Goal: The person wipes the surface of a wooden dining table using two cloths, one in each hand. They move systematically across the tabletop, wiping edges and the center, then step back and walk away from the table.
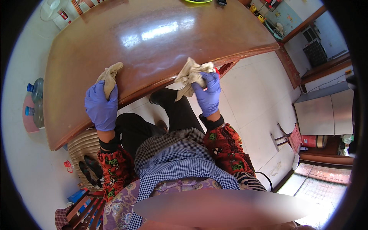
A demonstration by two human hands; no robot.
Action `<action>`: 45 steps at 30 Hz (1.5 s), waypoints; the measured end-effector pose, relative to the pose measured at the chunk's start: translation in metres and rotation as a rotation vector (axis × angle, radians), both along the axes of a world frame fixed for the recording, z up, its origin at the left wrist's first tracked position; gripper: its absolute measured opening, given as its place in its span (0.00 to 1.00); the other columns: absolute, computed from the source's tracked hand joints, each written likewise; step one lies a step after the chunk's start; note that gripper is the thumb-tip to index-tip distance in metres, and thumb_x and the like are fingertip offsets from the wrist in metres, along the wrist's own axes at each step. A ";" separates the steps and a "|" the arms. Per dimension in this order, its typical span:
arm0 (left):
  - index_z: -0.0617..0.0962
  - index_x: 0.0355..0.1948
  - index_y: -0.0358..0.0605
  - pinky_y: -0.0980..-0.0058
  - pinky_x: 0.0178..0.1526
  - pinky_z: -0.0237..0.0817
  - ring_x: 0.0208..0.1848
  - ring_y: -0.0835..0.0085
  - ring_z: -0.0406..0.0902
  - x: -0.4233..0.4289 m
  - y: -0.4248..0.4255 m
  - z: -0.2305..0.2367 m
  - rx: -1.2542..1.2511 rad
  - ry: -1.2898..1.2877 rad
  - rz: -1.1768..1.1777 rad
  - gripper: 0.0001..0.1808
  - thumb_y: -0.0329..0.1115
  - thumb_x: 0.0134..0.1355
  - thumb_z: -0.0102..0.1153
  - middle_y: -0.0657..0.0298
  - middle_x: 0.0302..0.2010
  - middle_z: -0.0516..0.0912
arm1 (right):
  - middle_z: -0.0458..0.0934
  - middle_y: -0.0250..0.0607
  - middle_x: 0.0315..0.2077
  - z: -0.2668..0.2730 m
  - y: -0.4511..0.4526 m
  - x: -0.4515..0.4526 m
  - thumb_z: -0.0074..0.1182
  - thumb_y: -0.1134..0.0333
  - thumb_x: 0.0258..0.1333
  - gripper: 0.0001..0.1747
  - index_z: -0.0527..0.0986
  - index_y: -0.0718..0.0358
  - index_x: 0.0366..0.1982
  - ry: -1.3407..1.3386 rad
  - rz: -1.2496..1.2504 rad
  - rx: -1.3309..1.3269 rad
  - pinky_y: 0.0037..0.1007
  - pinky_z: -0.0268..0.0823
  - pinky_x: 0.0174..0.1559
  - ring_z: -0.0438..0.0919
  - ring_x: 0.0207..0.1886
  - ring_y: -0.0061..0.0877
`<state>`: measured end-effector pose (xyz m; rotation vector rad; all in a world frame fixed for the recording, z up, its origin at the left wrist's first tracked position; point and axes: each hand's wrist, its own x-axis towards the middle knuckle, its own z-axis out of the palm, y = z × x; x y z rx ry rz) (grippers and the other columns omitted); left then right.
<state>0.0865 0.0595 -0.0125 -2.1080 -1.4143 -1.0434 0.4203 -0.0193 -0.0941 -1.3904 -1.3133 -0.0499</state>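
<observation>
My left hand [102,106], in a purple-blue glove, grips a beige cloth [109,79] at the near left edge of a brown wooden table [86,46]. A second beige cloth [187,76], bunched up, is in my right hand [209,92], gloved the same way. That hand is just off the table's near edge, over the gap in front of my legs. Part of the right cloth hangs down below the fingers. Whether it touches the table edge, I cannot tell.
A chair with a striped cushion [82,143] stands close on my left. Large water bottles [38,113] are by the left wall. At the table's far side lies a yellow-green rimmed dish [198,1]. A small stool [293,139] and a cabinet [314,113] are to the right.
</observation>
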 end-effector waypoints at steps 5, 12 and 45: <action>0.81 0.47 0.42 0.56 0.48 0.74 0.45 0.51 0.82 0.000 0.000 0.000 0.020 -0.001 -0.013 0.20 0.39 0.58 0.73 0.53 0.42 0.85 | 0.78 0.40 0.42 0.006 0.004 0.009 0.68 0.77 0.51 0.20 0.78 0.61 0.47 0.322 0.002 0.064 0.34 0.72 0.54 0.79 0.47 0.33; 0.81 0.48 0.42 0.56 0.50 0.74 0.47 0.51 0.82 0.001 0.000 0.001 -0.004 0.004 0.009 0.20 0.40 0.59 0.73 0.53 0.43 0.85 | 0.78 0.46 0.44 0.016 -0.007 -0.038 0.70 0.75 0.45 0.25 0.78 0.61 0.49 0.030 0.093 0.014 0.40 0.73 0.53 0.79 0.48 0.43; 0.81 0.51 0.42 0.56 0.54 0.73 0.50 0.52 0.81 -0.006 0.002 -0.010 -0.056 0.028 0.050 0.21 0.42 0.62 0.71 0.54 0.46 0.84 | 0.75 0.46 0.43 0.010 0.000 -0.005 0.70 0.73 0.42 0.26 0.79 0.59 0.48 -0.031 0.118 0.015 0.41 0.72 0.52 0.78 0.48 0.44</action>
